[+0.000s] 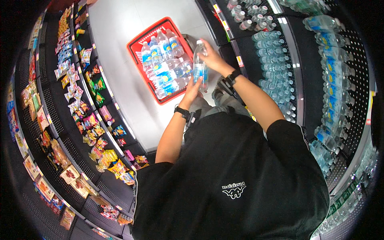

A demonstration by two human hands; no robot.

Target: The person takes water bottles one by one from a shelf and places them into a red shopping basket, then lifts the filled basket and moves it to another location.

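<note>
Between my two hands stands a clear plastic bottle with a white cap and a blue label, close to upright. My right hand grips its upper part from the right. Lower down, my left hand holds the bottle near its label and base. Just left of it, a red plastic shopping basket rests on the floor. Several clear bottles with blue and yellow labels fill the basket, some leaning upright at the far end, others lying on their sides nearer to me.
Shelves of bagged snacks run along the left. On the right, shelves hold rows of small water bottles and larger blue-labelled bottles. A pale tiled floor lies between them. Metal shelf edges border the aisle.
</note>
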